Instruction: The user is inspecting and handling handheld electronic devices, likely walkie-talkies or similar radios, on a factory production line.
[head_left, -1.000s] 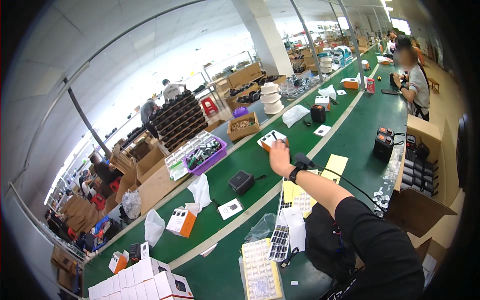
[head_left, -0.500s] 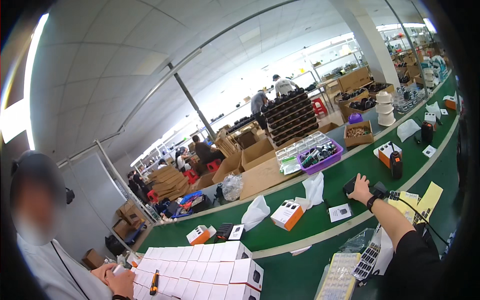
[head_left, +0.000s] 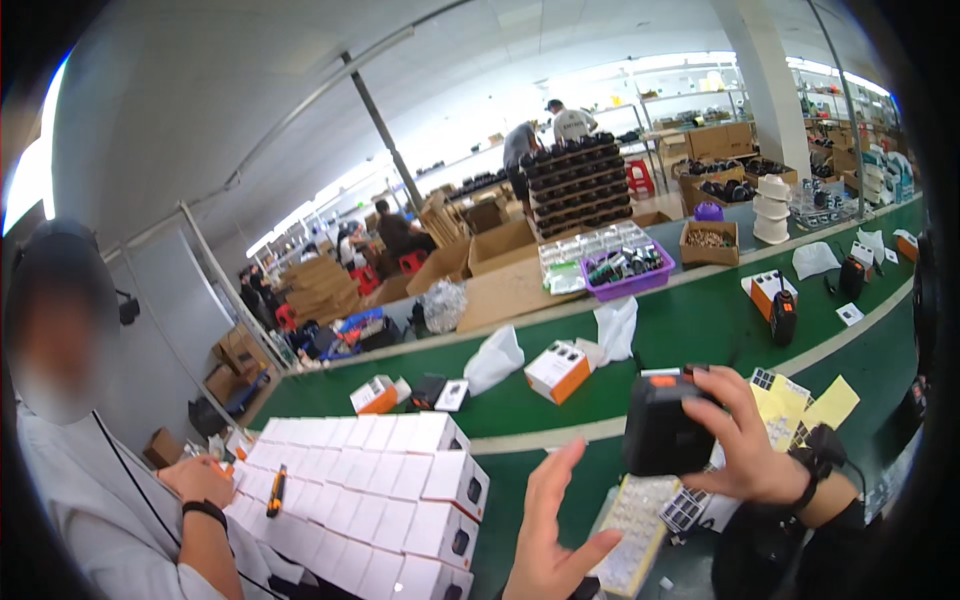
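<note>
My right hand (head_left: 745,435) is wrapped round a black boxy device (head_left: 660,425) with rounded corners and an orange part on top. It is held up above the near edge of the green conveyor belt (head_left: 505,415). Beside it, my left hand (head_left: 555,535) is raised with thumb and fingers apart, empty and not touching the device. Under and behind the hands lie a pale yellow label sheet (head_left: 637,530), a sheet of dark labels (head_left: 683,510) and yellow backing paper (head_left: 835,402).
Rows of white boxes (head_left: 385,480) fill the near left, with an orange-black cutter (head_left: 276,492) on top. A co-worker (head_left: 110,480) stands beside them. The belt carries orange-white boxes (head_left: 558,370), white bags (head_left: 495,358) and a black radio (head_left: 783,318). A purple basket (head_left: 630,285) stands beyond.
My right hand has lifted the black device off the belt and brought it nearer. My left hand has come into view. The view has shifted slightly.
</note>
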